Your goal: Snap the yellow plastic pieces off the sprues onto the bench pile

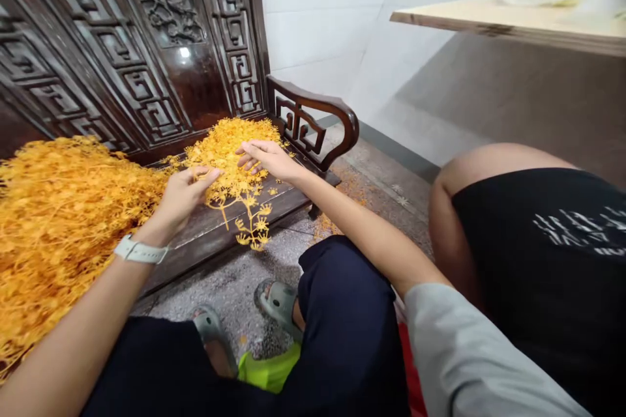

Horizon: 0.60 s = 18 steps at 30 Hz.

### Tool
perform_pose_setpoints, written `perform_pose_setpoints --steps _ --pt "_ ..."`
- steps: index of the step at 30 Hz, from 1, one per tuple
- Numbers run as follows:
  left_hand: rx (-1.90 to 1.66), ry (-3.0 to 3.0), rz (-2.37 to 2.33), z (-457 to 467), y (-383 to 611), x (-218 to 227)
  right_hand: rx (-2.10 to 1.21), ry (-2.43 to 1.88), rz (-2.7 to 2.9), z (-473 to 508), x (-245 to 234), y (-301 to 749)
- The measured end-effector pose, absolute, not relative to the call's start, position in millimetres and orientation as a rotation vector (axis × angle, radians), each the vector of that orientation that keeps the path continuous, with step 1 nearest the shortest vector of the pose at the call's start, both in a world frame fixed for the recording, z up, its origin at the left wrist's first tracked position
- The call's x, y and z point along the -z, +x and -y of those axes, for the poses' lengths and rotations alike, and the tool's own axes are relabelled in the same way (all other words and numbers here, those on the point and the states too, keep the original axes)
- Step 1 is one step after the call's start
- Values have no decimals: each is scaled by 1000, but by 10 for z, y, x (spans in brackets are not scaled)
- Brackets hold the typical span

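Observation:
An orange branched sprig with small star-shaped flower heads hangs over the front edge of the bench seat. My left hand, with a pale watch band at the wrist, is closed in a pinch near the sprig's stem and seems to hold it; the exact grip is hidden. Just right of it, my right hand is over a smaller heap of orange sprigs, its fingers loosely bent and apart, with nothing plainly held. A larger orange heap lies on the bench to the left.
The dark carved wooden bench has a curved armrest at right. Orange bits litter the floor beside it. A wooden board juts in at upper right. Another person in black clothing sits close on my right.

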<state>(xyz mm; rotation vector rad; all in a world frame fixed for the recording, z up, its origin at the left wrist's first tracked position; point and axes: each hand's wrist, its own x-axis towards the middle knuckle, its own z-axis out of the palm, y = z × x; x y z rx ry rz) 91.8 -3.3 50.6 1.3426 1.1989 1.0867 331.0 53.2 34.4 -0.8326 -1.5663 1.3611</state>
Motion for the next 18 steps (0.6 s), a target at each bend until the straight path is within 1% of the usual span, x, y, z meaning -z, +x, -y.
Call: perform_pose_setpoints --steps 3,7,10,18 --pt "-1149 1409 -1174 -33 1057 -528 -1294 -677 1734 -417 -407 3225" --pt "-1050 1528 -1067 -70 1103 -452 -1166 -703 1732 -406 -355 3181" --pt "-989 1593 -1034 -64 1104 -366 -1219 -666 1725 -453 -297 3175" --pt "-1087 1242 -974 -99 1036 -257 -1183 -853 1503 -470 -302 3213"
